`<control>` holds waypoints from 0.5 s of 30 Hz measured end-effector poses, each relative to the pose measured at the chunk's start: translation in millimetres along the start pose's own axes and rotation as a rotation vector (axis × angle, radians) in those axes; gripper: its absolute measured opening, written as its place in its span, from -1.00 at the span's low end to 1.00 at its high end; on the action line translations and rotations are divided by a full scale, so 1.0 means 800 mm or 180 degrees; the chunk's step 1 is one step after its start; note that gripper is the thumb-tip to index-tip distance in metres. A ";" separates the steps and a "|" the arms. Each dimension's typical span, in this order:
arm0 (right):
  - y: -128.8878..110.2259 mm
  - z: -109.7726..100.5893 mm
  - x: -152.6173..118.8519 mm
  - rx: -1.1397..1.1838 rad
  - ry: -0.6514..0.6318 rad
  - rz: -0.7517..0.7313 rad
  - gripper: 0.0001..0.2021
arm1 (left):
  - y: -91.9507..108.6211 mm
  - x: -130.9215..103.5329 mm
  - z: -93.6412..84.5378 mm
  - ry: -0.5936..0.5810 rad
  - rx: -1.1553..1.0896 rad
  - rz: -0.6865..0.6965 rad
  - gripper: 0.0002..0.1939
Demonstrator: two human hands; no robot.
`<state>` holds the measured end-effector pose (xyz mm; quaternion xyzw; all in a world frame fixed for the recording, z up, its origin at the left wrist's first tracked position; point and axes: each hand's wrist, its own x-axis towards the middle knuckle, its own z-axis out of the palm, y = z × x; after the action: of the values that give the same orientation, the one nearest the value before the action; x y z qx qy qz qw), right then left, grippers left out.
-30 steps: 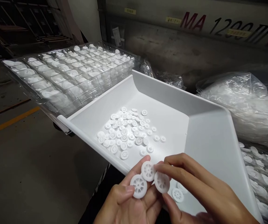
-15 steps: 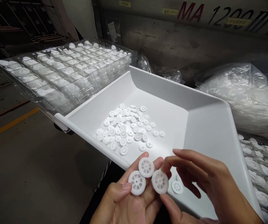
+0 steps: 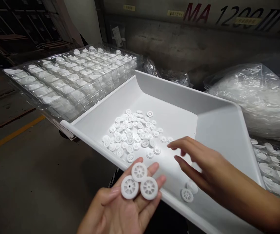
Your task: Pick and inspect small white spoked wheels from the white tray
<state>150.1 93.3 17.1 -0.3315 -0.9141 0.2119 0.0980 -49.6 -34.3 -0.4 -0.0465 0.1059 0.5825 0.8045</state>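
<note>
The left hand (image 3: pixel 117 211) is at the bottom centre of the frame, palm up, with the fingers (image 3: pixel 152 169) spread flat. Three white wheels (image 3: pixel 139 183) lie on these fingers, touching each other: one above and two below it, side by side. The thumb rests beside the lower left wheel. The hand carries the wheels but does not close around them.

The right hand (image 3: pixel 198 161) is to the right of centre, above the floor of the white tray (image 3: pixel 215 130). Its fingers are loosely spread and hold nothing; the fingertips point toward the pile of small wheels (image 3: pixel 132 135) in the middle of the tray and are near the right edge of this pile. Two more wheels (image 3: pixel 189 191) lie apart near the front rim of the tray, below the right wrist.

In the upper left of the frame stand clear plastic trays (image 3: pixel 69 78) with rows of white parts in their pockets. On the right lies a plastic bag (image 3: pixel 252 97) with white parts, and below it another clear tray (image 3: pixel 276 165). Behind is a grey machine (image 3: pixel 203 35) with red and black letters.
</note>
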 end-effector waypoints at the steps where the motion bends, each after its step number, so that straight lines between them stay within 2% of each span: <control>1: 0.011 0.008 0.011 -0.0065 -0.0176 0.0051 -0.76 | 0.005 -0.002 -0.004 -0.0101 0.0007 0.0080 -0.51; 5: 0.034 0.049 0.052 -0.0176 -0.0493 0.0188 -0.74 | 0.018 -0.007 -0.012 -0.0296 0.0023 0.0296 -0.46; 9: 0.040 0.079 0.078 -0.0237 -0.0478 0.0168 -0.89 | 0.020 -0.011 -0.014 -0.0366 0.0124 0.0353 -0.45; 12: 0.049 0.087 0.085 -0.0168 -0.0395 0.0100 -0.99 | 0.019 -0.013 -0.013 -0.0392 0.0125 0.0382 -0.45; 15: 0.052 0.078 0.086 0.0080 -0.0255 0.0025 -0.97 | 0.019 -0.013 -0.012 -0.0276 0.0161 0.0450 -0.47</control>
<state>101.0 146.2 -54.6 -0.3251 -0.9133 0.2368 0.0647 -68.3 -41.4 -6.6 0.0067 0.0887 0.6365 0.7661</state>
